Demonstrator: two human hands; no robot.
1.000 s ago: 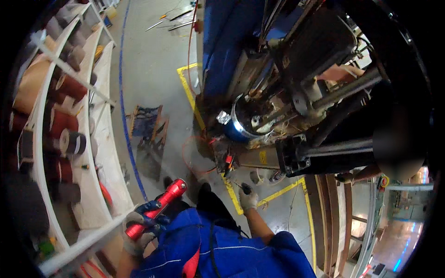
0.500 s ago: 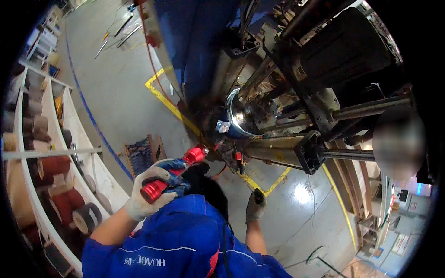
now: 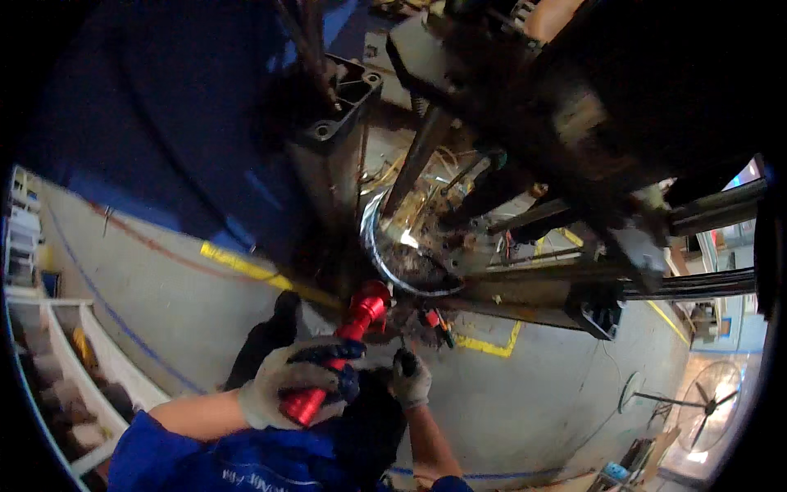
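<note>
My gloved left hand (image 3: 299, 381) is wrapped round a red flashlight (image 3: 366, 307), whose wide head points up at the machine. A bright patch of light lies on the machine's round metal base (image 3: 381, 261), which has a shiny rim. Lower and to the right, my gloved right hand (image 3: 412, 385) is closed round a small black-handled tool (image 3: 403, 361); most of it is hidden in the fingers. Just beyond that hand lies a red-and-black hand tool (image 3: 438, 326) at the foot of the machine. Both gloves are pale with dark, stained fingers.
Thick dark machine columns (image 3: 332, 156) and a steel beam (image 3: 525, 299) surround the round base. Yellow tape (image 3: 246, 264) marks the floor. White shelving (image 3: 78, 369) stands at left, a standing fan (image 3: 709, 406) at right. Another person's bare skin (image 3: 553, 18) shows at the top.
My view has moved closer to the machine. The flashlight's head now sits beside the round base's lower rim. My right hand appears nearer the left one. Both grips are kept.
</note>
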